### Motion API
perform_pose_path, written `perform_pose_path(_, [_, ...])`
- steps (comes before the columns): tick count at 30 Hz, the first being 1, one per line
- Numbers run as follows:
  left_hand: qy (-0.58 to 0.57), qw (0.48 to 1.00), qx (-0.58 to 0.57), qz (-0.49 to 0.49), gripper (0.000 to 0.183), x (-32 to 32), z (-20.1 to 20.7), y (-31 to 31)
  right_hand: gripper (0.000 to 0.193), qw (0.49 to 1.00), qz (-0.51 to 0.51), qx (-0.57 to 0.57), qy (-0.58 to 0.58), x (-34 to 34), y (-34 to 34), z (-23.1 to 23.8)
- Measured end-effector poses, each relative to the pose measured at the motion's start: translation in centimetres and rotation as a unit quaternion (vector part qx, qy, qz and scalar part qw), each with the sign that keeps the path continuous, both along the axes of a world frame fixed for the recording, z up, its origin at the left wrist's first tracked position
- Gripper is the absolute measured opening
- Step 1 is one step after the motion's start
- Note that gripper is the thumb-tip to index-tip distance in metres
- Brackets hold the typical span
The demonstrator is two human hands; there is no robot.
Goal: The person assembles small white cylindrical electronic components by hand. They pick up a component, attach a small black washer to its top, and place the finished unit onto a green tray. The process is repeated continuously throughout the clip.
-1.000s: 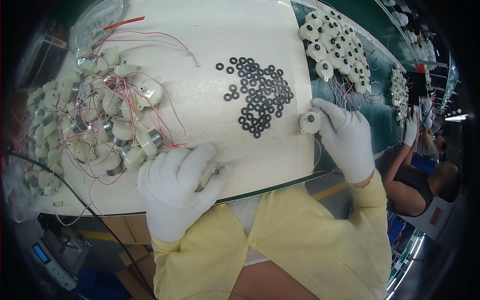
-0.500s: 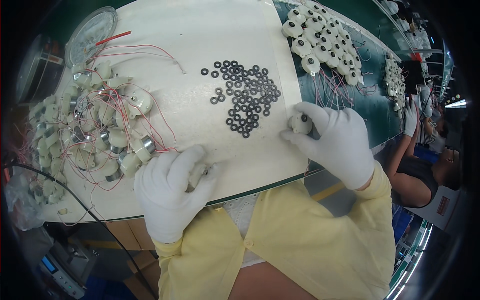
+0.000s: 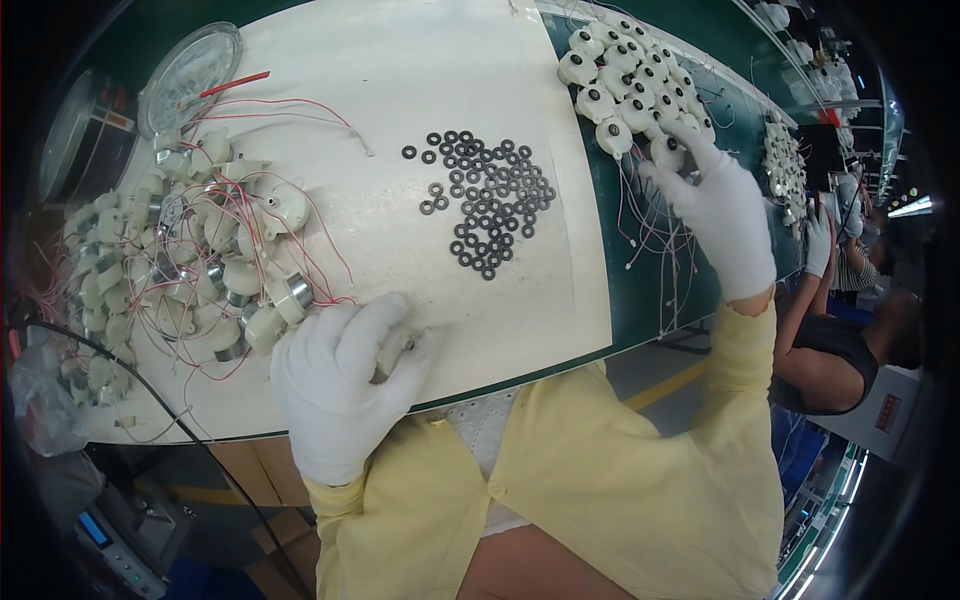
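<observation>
White-gloved, my left hand (image 3: 345, 385) rests at the table's near edge, its fingers closed round a small whitish motor (image 3: 392, 352) that is mostly hidden. My right hand (image 3: 718, 205), gloved too, reaches over the green surface at the right. Between its thumb and forefinger sits a white motor with a black gear (image 3: 667, 153), at the near end of a cluster of similar geared motors (image 3: 632, 85). Red and white wires trail below it. Between my hands, a spread of small black gear rings (image 3: 485, 195) lies on the white tabletop (image 3: 450, 330).
Motors with tangled red wires (image 3: 215, 240) are heaped at the left, beside a round clear lid (image 3: 190, 80) and a plastic bag (image 3: 48, 405). A black cable (image 3: 150, 395) crosses the near left corner. Another person (image 3: 835, 345) works at the far right.
My right hand has moved right and away from me, carrying the geared motor from the white tabletop's edge to the cluster. My left hand has stayed in place.
</observation>
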State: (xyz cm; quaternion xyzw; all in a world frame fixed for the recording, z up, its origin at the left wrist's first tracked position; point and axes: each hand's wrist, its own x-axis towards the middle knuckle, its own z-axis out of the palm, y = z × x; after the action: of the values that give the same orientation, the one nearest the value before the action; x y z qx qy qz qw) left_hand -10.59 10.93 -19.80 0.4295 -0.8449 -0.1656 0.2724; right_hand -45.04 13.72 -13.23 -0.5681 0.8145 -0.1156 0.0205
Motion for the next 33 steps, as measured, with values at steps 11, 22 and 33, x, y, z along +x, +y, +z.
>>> perform_pose_path(11, [0.006,1.0,-0.002,-0.002,0.033,0.1,-0.2,0.0,0.034,0.994,-0.001,-0.021,-0.111,-1.8,0.8,-2.3])
perform_pose_path(22, [0.052,0.997,-0.032,-0.045,0.042,1.4,-1.0,0.3,0.032,0.969,-0.056,-0.155,-0.185,-1.4,1.6,-0.2])
perform_pose_path(33, [0.165,0.973,-0.025,-0.161,0.065,-3.5,5.0,1.4,0.035,0.807,0.482,-0.283,-0.193,12.0,2.2,-1.2])
